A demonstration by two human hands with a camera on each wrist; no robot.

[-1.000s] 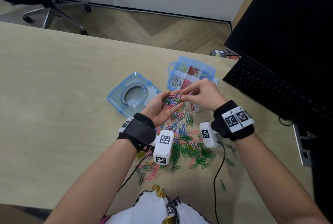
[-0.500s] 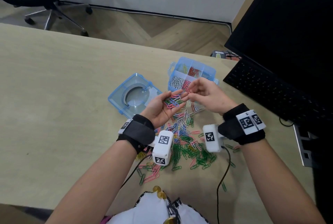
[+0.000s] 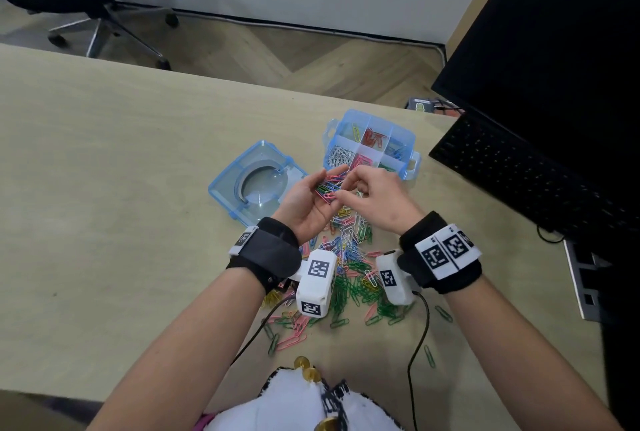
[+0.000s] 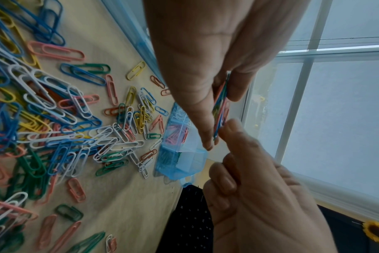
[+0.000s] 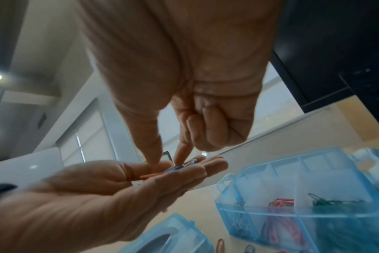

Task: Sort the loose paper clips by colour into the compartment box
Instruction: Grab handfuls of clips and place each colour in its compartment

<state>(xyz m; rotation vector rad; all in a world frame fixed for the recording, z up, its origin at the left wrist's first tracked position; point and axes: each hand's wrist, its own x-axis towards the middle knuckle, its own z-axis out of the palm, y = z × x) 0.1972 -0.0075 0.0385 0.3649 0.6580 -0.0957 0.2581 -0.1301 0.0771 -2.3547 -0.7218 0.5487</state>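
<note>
Cupping a mixed-colour bunch of paper clips (image 3: 330,184), the left hand (image 3: 304,203) holds them palm-up; right hand (image 3: 375,202) fingertips pinch into it beside the translucent blue compartment box (image 3: 408,139).

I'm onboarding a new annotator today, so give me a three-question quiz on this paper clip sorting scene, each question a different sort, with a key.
1. True or false: the blue lid is fitted on the compartment box.
2. Which hand carries the bunch of mixed clips? A) left hand B) right hand C) neither
3. Fill in: the near-left compartment of the box holds ___ clips.

Key: 1. False, the lid lies on the desk left of the box. 2. A; the right hand's fingers reach into the bunch. 3. White.
</note>
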